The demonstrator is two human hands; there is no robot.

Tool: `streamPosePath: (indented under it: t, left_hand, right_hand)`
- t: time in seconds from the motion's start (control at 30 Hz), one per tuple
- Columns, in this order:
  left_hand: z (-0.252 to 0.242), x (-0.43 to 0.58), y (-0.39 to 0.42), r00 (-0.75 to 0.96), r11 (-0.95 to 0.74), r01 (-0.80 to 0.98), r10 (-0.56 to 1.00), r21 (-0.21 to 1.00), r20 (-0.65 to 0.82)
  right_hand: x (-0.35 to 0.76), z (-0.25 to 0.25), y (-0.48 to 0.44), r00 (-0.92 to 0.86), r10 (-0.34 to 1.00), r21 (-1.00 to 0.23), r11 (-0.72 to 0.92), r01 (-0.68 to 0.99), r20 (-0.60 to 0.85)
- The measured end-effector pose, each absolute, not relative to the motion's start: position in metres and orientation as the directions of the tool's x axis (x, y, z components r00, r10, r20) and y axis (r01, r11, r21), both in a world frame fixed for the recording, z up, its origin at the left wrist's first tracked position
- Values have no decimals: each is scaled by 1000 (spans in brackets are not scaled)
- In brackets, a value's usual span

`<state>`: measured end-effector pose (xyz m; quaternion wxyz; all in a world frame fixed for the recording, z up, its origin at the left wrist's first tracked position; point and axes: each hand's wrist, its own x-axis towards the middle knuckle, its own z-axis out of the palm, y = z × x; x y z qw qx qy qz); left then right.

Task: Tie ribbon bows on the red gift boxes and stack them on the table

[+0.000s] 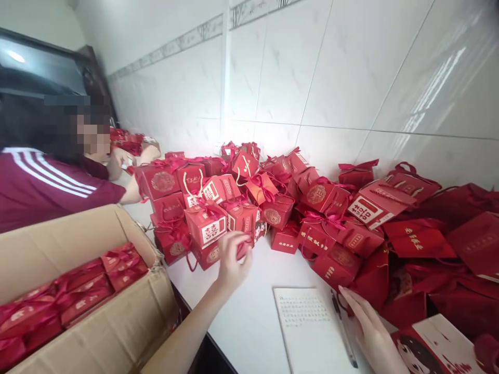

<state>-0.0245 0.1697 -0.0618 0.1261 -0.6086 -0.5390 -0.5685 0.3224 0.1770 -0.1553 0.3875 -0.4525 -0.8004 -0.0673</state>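
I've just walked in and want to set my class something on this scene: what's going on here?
A person at a white table has the left hand, fingers bent, at a pile of red boxes; whether it touches one is unclear. The right hand is beside a pen and a notebook with writing on its upper part. A carton at the left holds more red boxes, and a co-worker leans in beyond it.

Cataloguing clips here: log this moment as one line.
left hand: before stacked red boxes, contact unclear | right hand: beside pen | notebook: handwritten lines, on table | carton: ribboned boxes inside
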Motion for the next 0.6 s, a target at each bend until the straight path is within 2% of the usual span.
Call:
streamPosePath:
  t: [0.07,0.13,0.2,0.27,0.33,0.47,0.53,0.6]
  left_hand:
    - [-51,-56,165,-383,-273,819,395,505,835]
    - [-40,-85,167,-552,-119,773,358,624,753]
    - [-30,-109,172,-651,0,667,486,745,583]
    - [-24,-123,174,-652,40,589,614,807,445]
    - [-23,-126,169,-613,-23,573,651,819,447]
    - [-39,-104,132,-461,-287,604,635,743,620]
    - [-54,-85,109,-290,-409,553,722,726,628]
    - [-69,-69,90,-52,-455,481,838,750,542]
  right_hand:
    - [321,-157,180,-282,627,-195,581,790,726]
    - [313,-154,179,-270,599,-187,590,785,754]
    - [305,-152,177,-267,579,-199,616,762,770]
    - [299,-151,175,-267,580,-226,639,736,770]
    - [295,-151,172,-259,600,-265,644,718,757]
    - [285,-143,162,-236,667,-361,626,691,707]
    - [276,-133,152,-237,714,-423,612,668,659]
    - [264,-120,141,-248,769,-504,589,632,588]
